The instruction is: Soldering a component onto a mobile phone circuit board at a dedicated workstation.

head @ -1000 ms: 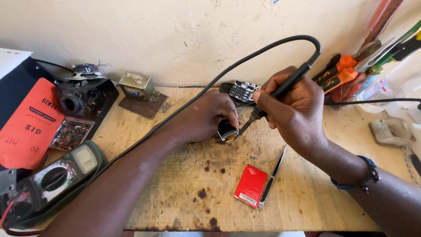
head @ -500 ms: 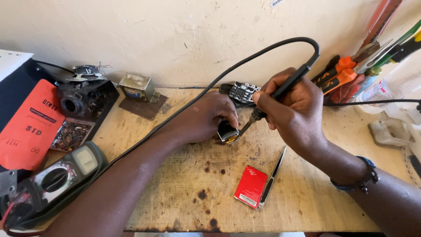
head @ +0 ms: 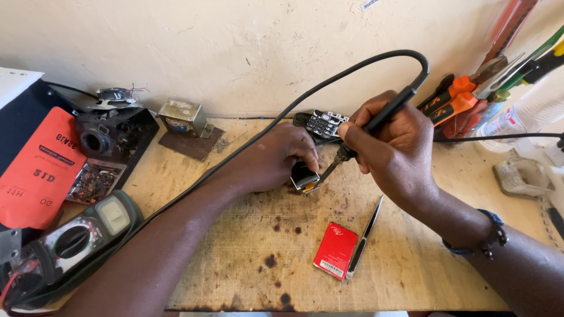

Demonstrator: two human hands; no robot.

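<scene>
Multimeter [head: 70, 240] lies left on the bench [head: 235, 264]; tweezers [head: 365, 235] apparently touch the battery [head: 335, 250], right.

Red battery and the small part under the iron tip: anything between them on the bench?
Head view: nothing lies there, just bare scorched wood of the workbench between the red battery and the small part. The tweezers lie beside the battery.

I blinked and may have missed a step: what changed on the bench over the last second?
Almost nothing. The right hand keeps the soldering iron tip at the small part pinched by the left hand. The red battery, tweezers and multimeter lie where they were.
</scene>
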